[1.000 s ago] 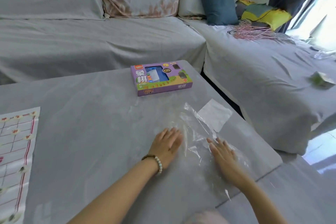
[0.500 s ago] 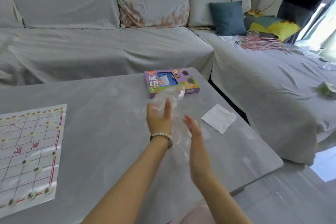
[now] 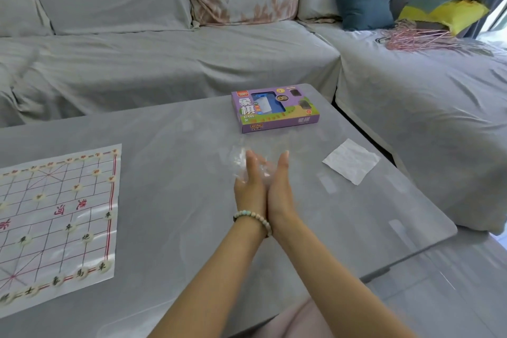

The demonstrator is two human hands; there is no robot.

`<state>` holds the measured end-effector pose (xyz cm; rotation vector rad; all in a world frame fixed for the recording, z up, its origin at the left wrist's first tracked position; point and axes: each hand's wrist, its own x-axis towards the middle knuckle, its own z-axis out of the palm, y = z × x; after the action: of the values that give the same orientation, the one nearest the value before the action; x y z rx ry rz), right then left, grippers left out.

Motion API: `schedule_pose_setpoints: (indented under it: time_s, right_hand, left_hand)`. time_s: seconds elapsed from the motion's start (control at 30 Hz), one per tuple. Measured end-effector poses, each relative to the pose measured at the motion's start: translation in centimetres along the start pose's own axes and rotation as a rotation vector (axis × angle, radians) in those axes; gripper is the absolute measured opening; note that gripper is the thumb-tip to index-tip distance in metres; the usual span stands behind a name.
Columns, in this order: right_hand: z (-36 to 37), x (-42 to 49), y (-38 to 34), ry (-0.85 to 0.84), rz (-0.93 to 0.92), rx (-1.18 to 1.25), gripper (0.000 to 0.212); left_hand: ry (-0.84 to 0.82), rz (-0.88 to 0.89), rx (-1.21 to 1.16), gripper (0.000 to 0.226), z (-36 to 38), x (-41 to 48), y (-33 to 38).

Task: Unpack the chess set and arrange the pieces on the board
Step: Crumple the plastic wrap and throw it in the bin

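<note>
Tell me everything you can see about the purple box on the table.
The purple box is a flat rectangular carton, seemingly cardboard, lying face up near the far edge of the grey table. Its top shows white Chinese characters, the words XIANG QI, a blue panel and a green strip. It looks closed. Only the table touches it.

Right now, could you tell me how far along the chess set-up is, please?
Looks mostly done: pieces stand on the board. In hand: the left hand and right hand press the clear bag between flat palms. Left: perhaps clearing the bag, paper slip and box.
</note>
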<state>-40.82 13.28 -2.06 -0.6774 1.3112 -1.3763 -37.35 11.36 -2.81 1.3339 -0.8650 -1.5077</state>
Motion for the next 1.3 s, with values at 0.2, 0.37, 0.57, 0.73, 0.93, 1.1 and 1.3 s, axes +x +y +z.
schedule_pose_setpoints:
  time_s: [0.2,0.37,0.57,0.73,0.93,1.1,1.3]
  right_hand:
    - [-7.4,3.1,0.2,0.068,-0.168,-0.372,0.051]
    - [-18.1,8.3,1.3,0.367,0.020,-1.100,0.050]
    - [-17.1,8.9,2.3,0.248,-0.009,-1.033,0.053]
    - [-7.1,1.6,-0.6,-0.045,-0.318,-0.582,0.040]
    - [1.7,-3.2,2.5,-0.521,-0.373,-0.910,0.062]
    - [8.1,-5.0,2.9,-0.505,-0.566,-0.902,0.056]
    - [17.5,-7.6,3.2,-0.373,-0.825,-0.599,0.038]
  left_hand:
    - [0.207,-0.130,-0.169,0.048,-1.4,4.8,-0.8]
    - [0.018,-0.157,-0.048,0.067,-1.6,6.4,-3.1]
    - [-0.150,-0.299,0.155,0.076,-2.7,6.1,-4.6]
    - [-0.262,-0.334,-0.045,0.084,-5.2,6.4,-3.2]
    - [-0.276,-0.303,-0.255,0.111,-11.0,5.1,0.5]
    - [-0.015,-0.055,-0.146,0.057,-17.8,2.5,3.1]
    - [0.166,0.145,-0.226,0.036,-25.2,-0.2,7.9]
